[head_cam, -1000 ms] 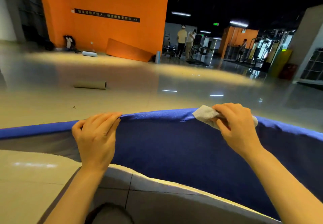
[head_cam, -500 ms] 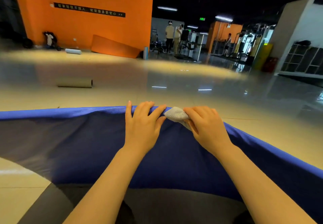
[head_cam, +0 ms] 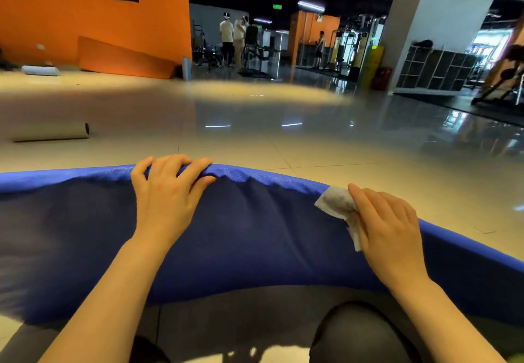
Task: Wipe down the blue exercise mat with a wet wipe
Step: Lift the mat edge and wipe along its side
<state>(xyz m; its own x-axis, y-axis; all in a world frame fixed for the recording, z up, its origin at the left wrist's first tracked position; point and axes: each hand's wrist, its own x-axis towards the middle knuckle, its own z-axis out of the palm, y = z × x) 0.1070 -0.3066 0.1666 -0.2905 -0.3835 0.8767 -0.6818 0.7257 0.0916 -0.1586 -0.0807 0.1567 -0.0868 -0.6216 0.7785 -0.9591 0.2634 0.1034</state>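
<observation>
The blue exercise mat [head_cam: 255, 238] stretches across the lower half of the view, its far edge lifted and curved. My left hand [head_cam: 167, 192] grips that raised edge near the middle, fingers curled over the top. My right hand [head_cam: 388, 221] lies on the mat to the right and holds a crumpled white wet wipe [head_cam: 337, 204] against the mat just below its far edge. The wipe sticks out from under my fingers toward the left.
Shiny tiled floor [head_cam: 283, 141] spreads beyond the mat. A grey rolled mat [head_cam: 54, 131] lies at left. An orange wall [head_cam: 93, 16] with a leaning orange board stands behind. Several people [head_cam: 232, 39] and gym machines are far back; shelving [head_cam: 436, 67] is at right. My dark knee [head_cam: 357, 331] shows below.
My right hand has slid the wipe to the right along the mat's edge, away from my left hand. The left hand keeps its grip on the edge.
</observation>
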